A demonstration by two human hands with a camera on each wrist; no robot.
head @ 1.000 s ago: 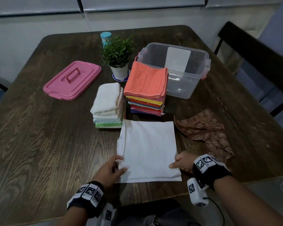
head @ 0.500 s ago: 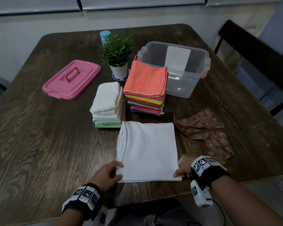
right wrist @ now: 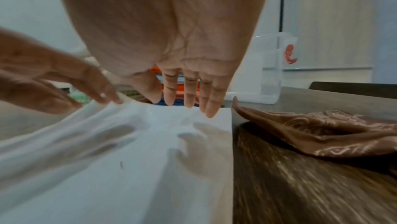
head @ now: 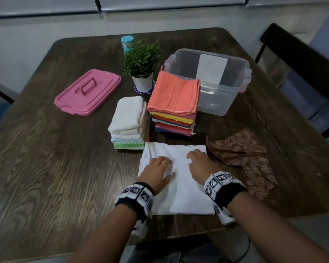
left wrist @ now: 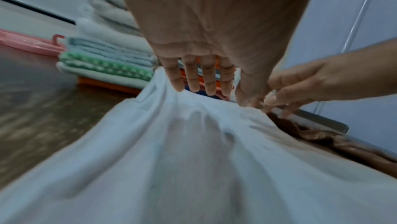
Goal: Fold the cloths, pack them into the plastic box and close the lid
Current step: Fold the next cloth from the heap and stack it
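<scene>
- hands first: where are they?
- both lie on the white cloth point(head: 176, 179) near the front edge of the dark wood table point(head: 46, 149). the left hand point(head: 156, 170) is flat on the cloth's left part, fingers straight and spread. the right hand point(head: 199, 164) is flat near the far right corner, fingers straight too. neither one grabs anything.
- is the cloth smooth?
- no, it has wrinkles between the hands, seen from the left wrist point(left wrist: 193, 151).
- where is the plastic box point(head: 213, 80)?
- at the far side of the table, see-through, no lid on it. i can't see any cloth inside.
- and the lid?
- the pink lid point(head: 87, 92) lies flat on the left, well apart from the box.
- other cloths?
- a colorful stack point(head: 174, 103) with an orange one on top sits just in front of the box, touching it. a pale stack point(head: 129, 122) is just beside it on the left. a brown patterned cloth point(head: 245, 156) lies unfolded, just right of the white one.
- anything else?
- a little plant in a white pot point(head: 141, 63), a blue-capped bottle point(head: 127, 41) behind it, and a black chair point(head: 302, 59) on the right.
</scene>
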